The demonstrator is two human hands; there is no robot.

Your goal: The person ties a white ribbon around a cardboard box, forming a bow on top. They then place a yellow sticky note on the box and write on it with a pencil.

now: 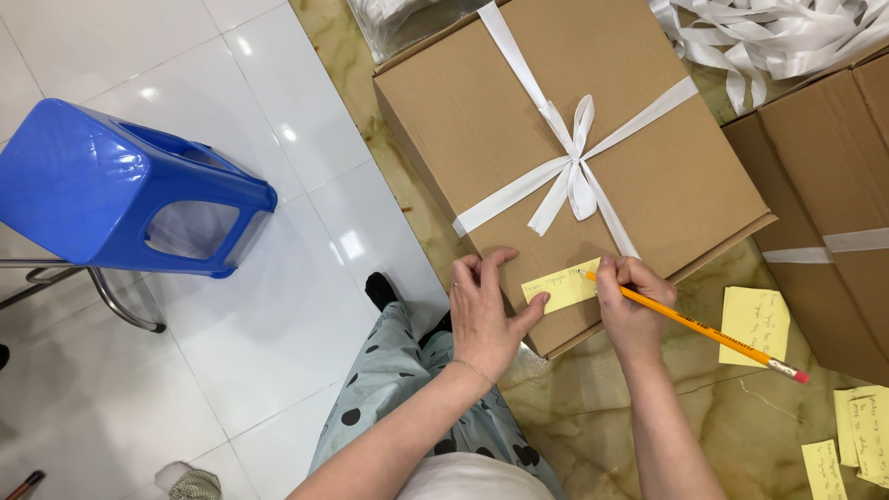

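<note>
At the far left, at 9 o'clock from the hands, a blue stool [120,190] lies tipped on the white tile floor [278,370], with a bent metal tube leg [111,301] under it. Lower down, a dotted trouser leg [389,389] and a dark foot [381,289] show at 7 o'clock.

The left hand [484,310] rests flat on the near edge of the box [574,157], fingers loosely spread and curled over the cardboard, thumb stretched to 3 o'clock so it touches the left end of the note [562,285]. It is pressing, not pinching. The yellow note lies on the box top near its front corner, at 6 o'clock from the white ribbon bow [576,162] that ties the box crosswise.

Just right of the note, the right hand [628,301] is closed around a pencil [704,329], pinching it near the tip; the tip sits on the note's right edge, and the eraser end points to 4 o'clock.

The step in hand looks like writing on the note while the other hand steadies it. Judging from this, the next stroke calls for firm thumb pressure so the paper does not slide on the smooth cardboard, and a light pencil touch near the paper's edge.

Further right, at 3 o'clock, 1 more yellow pad [755,324] lies on the marbled floor [602,426], a 2nd box [833,185] stands beside it, loose notes [857,435] sit at 4 o'clock, and a ribbon heap [778,32] at 1 o'clock.
</note>
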